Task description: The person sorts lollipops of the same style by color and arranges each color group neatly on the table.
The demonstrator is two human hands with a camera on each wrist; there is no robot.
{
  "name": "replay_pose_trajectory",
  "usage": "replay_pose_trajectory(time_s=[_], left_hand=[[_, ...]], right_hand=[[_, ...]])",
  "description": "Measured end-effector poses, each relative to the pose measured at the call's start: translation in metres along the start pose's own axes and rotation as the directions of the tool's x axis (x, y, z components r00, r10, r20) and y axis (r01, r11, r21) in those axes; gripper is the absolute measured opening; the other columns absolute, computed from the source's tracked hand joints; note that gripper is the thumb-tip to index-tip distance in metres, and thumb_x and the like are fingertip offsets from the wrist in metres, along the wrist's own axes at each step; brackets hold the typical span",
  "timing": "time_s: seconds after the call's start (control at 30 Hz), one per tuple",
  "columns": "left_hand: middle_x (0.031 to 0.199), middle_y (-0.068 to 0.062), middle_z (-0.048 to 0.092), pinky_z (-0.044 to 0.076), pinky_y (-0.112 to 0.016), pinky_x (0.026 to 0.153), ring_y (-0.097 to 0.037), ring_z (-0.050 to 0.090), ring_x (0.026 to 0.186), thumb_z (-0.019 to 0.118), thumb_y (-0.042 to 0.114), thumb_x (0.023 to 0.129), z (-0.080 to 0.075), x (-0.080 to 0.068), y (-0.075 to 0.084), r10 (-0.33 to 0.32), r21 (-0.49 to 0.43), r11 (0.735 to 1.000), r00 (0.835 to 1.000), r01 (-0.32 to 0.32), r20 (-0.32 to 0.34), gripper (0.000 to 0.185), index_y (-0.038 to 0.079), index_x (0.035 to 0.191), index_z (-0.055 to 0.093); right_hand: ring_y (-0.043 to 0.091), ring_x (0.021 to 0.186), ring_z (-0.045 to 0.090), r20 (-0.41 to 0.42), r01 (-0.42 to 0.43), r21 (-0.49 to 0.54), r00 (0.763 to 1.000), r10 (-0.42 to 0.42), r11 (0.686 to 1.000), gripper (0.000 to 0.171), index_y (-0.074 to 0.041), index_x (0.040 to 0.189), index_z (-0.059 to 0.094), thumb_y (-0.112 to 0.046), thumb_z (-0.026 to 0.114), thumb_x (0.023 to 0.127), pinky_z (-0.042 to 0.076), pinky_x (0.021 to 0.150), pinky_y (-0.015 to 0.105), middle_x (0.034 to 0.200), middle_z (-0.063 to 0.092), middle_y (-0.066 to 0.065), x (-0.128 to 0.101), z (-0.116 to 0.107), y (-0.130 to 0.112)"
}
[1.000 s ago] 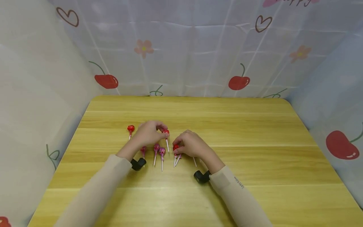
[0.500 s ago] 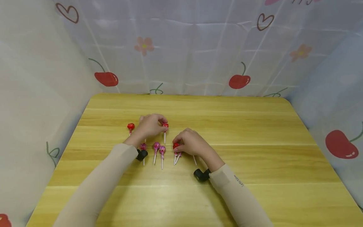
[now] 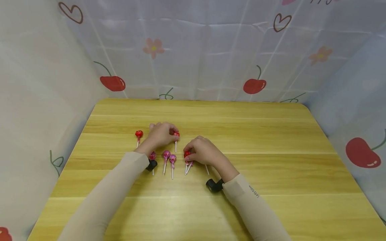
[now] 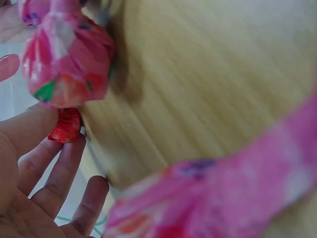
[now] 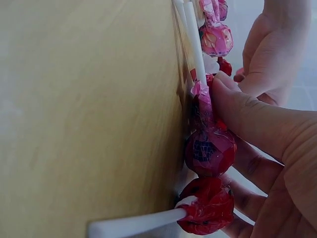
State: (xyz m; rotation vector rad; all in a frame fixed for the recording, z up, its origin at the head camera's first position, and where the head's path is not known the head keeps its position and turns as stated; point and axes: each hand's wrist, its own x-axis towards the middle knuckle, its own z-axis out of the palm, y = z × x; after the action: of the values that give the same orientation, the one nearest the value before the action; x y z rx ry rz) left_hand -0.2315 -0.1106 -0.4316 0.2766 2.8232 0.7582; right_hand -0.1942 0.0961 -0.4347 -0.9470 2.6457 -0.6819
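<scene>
Fingers of the left hand (image 3: 161,134) curl and pinch a red lollipop (image 3: 176,134) lying on the tabletop (image 3: 271,160); the right hand (image 3: 202,151) grips another red lollipop (image 3: 187,155) there. Only the right wrist view shows two wrapped heads (image 5: 210,151) stacked under that thumb.

I see both arms in long beige sleeves (image 3: 105,197) that run from the lower edge of the frame up to the wrists. The right sleeve (image 3: 253,204) carries a small line of dark lettering near the cuff. A black camera mount (image 3: 214,185) sits at each wrist, the left one (image 3: 151,164) smaller in frame.
</scene>
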Motion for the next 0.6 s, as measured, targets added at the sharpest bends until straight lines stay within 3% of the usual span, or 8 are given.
replay_pose_trajectory(time_s=[0.2, 0.4, 0.6], left_hand=[[0.103, 0.005, 0.076, 0.023, -0.047, 0.094, -0.024, 0.059, 0.105, 0.075, 0.036, 0.088, 0.001, 0.001, -0.002, -0.005, 0.003, 1.0, 1.0, 0.005, -0.003, 0.024, 0.021, 0.107, 0.075], [0.104, 0.006, 0.076, 0.023, -0.046, 0.092, -0.024, 0.059, 0.105, 0.076, 0.039, 0.087, 0.0, 0.002, -0.003, -0.017, 0.015, 1.0, 1.0, 0.017, 0.005, 0.028, 0.021, 0.108, 0.076], [0.103, 0.005, 0.076, 0.024, -0.046, 0.093, -0.023, 0.06, 0.105, 0.077, 0.039, 0.086, 0.0, 0.002, -0.001, -0.013, 0.028, 1.0, 1.0, 0.013, 0.001, 0.027, 0.022, 0.107, 0.076]], right_hand=[[0.016, 0.1, 0.062, -0.026, -0.002, 0.012, 1.0, 0.002, 1.0, 0.019, -0.018, 0.099, 0.079, -0.027, 0.082, 0.082, 0.045, 0.099, 0.039, 0.099, 0.076, -0.007, 0.002, -0.008, 0.001], [0.02, 0.111, 0.065, -0.045, -0.1, 0.123, 0.993, 0.106, 0.987, 0.028, -0.013, 0.11, 0.077, -0.025, 0.079, 0.085, 0.05, 0.098, 0.038, 0.11, 0.075, -0.002, 0.018, -0.03, 0.005], [0.022, 0.117, 0.064, -0.03, -0.143, 0.11, 0.989, 0.147, 0.984, 0.03, -0.011, 0.113, 0.075, -0.024, 0.078, 0.086, 0.048, 0.103, 0.039, 0.115, 0.074, 0.0, 0.039, -0.041, 0.014]])
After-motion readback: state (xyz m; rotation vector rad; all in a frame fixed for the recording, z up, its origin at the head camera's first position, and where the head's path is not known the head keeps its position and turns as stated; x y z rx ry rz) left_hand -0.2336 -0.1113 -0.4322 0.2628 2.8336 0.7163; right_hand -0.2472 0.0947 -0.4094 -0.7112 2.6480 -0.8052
